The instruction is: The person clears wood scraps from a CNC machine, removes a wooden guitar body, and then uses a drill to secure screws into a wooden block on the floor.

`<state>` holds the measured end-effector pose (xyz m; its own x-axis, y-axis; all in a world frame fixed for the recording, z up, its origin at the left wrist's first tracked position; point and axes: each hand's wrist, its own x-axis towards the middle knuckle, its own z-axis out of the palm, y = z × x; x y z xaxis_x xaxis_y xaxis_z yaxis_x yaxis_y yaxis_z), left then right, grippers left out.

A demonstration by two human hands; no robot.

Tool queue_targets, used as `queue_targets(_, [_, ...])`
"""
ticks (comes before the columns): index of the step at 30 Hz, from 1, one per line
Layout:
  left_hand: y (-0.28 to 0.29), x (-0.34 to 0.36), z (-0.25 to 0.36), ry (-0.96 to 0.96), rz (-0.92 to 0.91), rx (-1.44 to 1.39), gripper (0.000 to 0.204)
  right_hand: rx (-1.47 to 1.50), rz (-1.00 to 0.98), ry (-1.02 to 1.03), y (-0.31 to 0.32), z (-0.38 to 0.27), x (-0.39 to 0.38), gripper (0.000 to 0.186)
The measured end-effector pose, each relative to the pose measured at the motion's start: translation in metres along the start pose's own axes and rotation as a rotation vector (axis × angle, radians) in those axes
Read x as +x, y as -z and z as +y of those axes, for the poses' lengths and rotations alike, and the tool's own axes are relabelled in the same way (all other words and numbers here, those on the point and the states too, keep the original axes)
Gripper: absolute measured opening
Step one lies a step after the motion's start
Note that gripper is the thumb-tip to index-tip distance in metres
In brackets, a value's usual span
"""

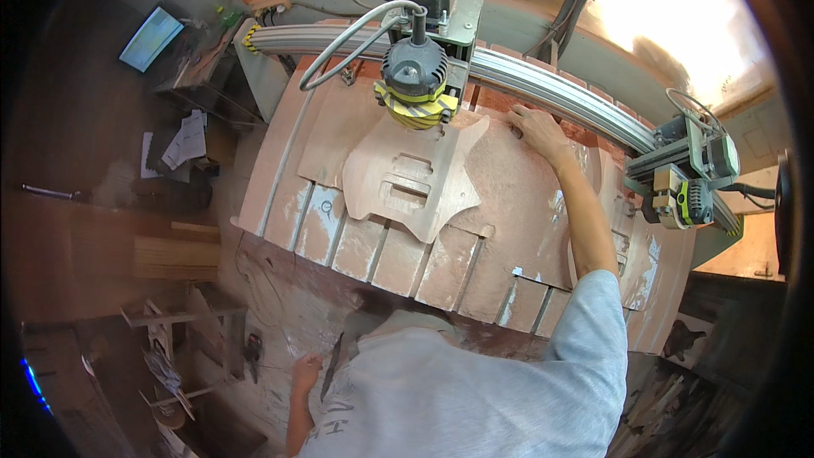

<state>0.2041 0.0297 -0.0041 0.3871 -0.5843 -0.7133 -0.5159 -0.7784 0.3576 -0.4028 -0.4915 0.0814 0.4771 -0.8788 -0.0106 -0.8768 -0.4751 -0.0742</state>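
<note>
My right hand [536, 131] reaches far across the dusty machine bed [509, 195], close to the gantry rail. Its fingers are bent down around something small and dark, too hidden to name. To its left lies a pale wooden electric guitar body [443, 178], flat on the bed, with rectangular cavities cut in it. The router spindle [415, 72] hangs over the far end of that body. Low at my left side, off the bed, is my left hand [307, 369], its fingers curled closed. What it may hold cannot be made out.
The gantry rail [555, 85] spans the bed. A second spindle [691, 202] hangs at the right, above another partly hidden guitar body [623, 242]. A loose grey cable [318, 64] loops by the first spindle. Left stand a lit screen [151, 39], papers [185, 140] and a wooden frame [191, 318].
</note>
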Motion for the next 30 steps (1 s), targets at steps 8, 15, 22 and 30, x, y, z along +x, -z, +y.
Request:
queue_targets(8, [-0.003, -0.024, 0.006, 0.051, -0.024, -0.018, 0.032, 0.303, 0.21, -0.632, -0.015, -0.01, 0.001, 0.036])
queue_targets(15, [-0.018, -0.024, -0.03, 0.027, -0.034, -0.092, 0.033, 0.396, 0.204, -0.864, -0.016, -0.022, 0.012, 0.049])
queue_targets(22, [-0.02, -0.012, -0.033, 0.036, -0.007, -0.123, 0.033, 0.373, 0.169, -0.788, -0.032, -0.007, 0.024, 0.034])
queue_targets(30, [-0.021, -0.031, -0.011, -0.004, -0.005, -0.02, 0.033, 0.384, 0.268, -0.396, -0.035, -0.007, 0.014, 0.011])
